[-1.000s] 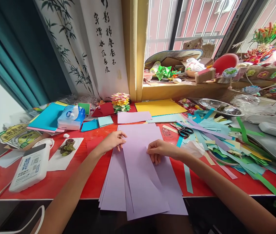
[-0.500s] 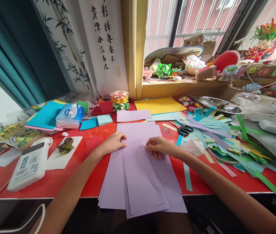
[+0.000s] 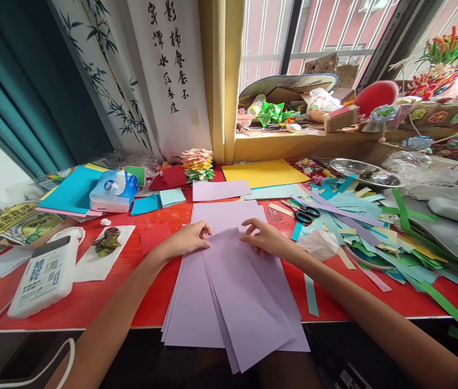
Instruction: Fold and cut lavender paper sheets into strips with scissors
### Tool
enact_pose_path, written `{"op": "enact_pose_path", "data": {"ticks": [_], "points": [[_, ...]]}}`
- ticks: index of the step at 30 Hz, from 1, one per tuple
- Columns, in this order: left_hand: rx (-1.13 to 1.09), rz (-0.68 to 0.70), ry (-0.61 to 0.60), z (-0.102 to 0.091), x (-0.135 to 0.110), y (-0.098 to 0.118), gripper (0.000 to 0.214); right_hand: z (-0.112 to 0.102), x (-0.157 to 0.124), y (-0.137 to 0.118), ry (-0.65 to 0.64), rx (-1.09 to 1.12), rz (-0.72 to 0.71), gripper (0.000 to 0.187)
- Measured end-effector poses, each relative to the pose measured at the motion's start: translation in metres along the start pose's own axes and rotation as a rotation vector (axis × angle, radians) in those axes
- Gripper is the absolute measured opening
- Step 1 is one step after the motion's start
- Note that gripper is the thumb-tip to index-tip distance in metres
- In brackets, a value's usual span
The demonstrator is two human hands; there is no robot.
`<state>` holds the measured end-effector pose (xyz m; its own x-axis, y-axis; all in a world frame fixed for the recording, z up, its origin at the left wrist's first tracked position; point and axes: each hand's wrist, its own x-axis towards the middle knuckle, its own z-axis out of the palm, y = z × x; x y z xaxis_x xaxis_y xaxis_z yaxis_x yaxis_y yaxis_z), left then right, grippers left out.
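Note:
A folded lilac paper sheet (image 3: 249,292) lies aslant on a stack of larger lilac sheets (image 3: 196,319) and hangs past the table's front edge. At its upper left corner my left hand (image 3: 188,239) has thumb and fingers pinched together on the paper. Close to the upper right corner is my right hand (image 3: 267,237), its thumb and index finger apart and the other fingers loosely bent over the stack. The folded sheet's lower end fans out in two layers.
Black-handled scissors (image 3: 307,214) lie right of the stack, beside a heap of coloured paper strips (image 3: 350,216). On the left are a tissue pack (image 3: 113,192), a white power bank (image 3: 45,278) with a cable, and a napkin (image 3: 97,265). Yellow paper (image 3: 265,173) lies behind.
The folded sheet has turned, its lower end swinging right and its top corner rising. My right hand's index finger has lifted and spread from the thumb. My left hand stays nearly in place.

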<state>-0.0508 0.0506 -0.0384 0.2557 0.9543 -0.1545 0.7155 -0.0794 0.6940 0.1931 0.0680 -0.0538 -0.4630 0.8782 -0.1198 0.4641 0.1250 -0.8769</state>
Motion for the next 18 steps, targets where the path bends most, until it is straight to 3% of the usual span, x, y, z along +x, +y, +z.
{"op": "enact_pose_path", "data": {"ticks": [2, 8, 13, 18], "points": [[-0.054, 0.007, 0.014, -0.001, -0.002, 0.007, 0.018, 0.000, 0.002, 0.001, 0.060, 0.008, -0.018, 0.050], [-0.364, 0.076, 0.179, -0.003, -0.004, 0.021, 0.022, 0.001, 0.000, -0.001, 0.055, 0.107, -0.097, 0.041], [-0.539, 0.159, 0.266, 0.003, -0.002, 0.022, 0.027, 0.002, -0.003, -0.004, 0.134, 0.220, -0.098, 0.037], [-0.564, 0.203, 0.339, 0.006, -0.004, 0.026, 0.025, 0.003, -0.004, -0.006, 0.047, 0.356, -0.102, 0.030]]}}
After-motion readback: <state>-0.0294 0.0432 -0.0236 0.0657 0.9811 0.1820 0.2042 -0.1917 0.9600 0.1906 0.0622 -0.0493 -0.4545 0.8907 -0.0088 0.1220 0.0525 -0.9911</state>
